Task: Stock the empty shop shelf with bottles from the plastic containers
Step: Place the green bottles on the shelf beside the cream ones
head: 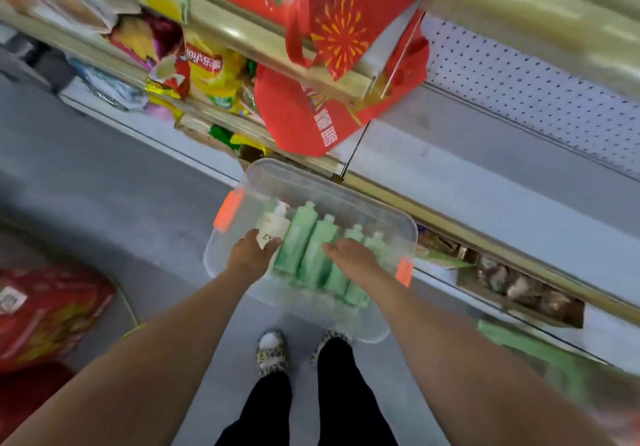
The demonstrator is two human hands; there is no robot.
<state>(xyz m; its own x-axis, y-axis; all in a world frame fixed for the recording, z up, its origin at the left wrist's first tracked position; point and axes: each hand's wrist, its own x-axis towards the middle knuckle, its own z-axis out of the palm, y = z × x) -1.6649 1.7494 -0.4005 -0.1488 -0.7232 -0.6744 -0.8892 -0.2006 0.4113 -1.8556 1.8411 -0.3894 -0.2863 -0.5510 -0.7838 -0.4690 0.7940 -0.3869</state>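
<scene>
Head camera, shop aisle: green bottles (pixel 311 248) were seen laid side by side, caps pointing toward the shelving, inside a clear plastic container (pixel 294 179) with orange clips, which was set low in front of the shelf unit, seemingly on the floor. A white pump bottle (pixel 275 226) lay at the left end of the row. Its lower end was gripped by the left hand (pixel 251 255), with the thumb curled over it. The right hand (pixel 353 255) was held over the green bottles with fingers stretched out and nothing pinched; whether the bottles were touched could not be told through the blur. The bottles were judged to be fairly light, stiff-walled and smooth, and so likely to be slippery. A hold around the middle of the body, rather than by the pump or cap, was thought safest. The empty white shelf (pixel 485 175), backed by a pegboard panel (pixel 519 82), was seen just beyond the container to the right. Red bags (pixel 332 40) were hung above it, snack packets (pixel 211 68) were stacked to the left, and a red sack (pixel 48 307) was left on the floor. Leopard-print slippers (pixel 272 352) were visible below.
</scene>
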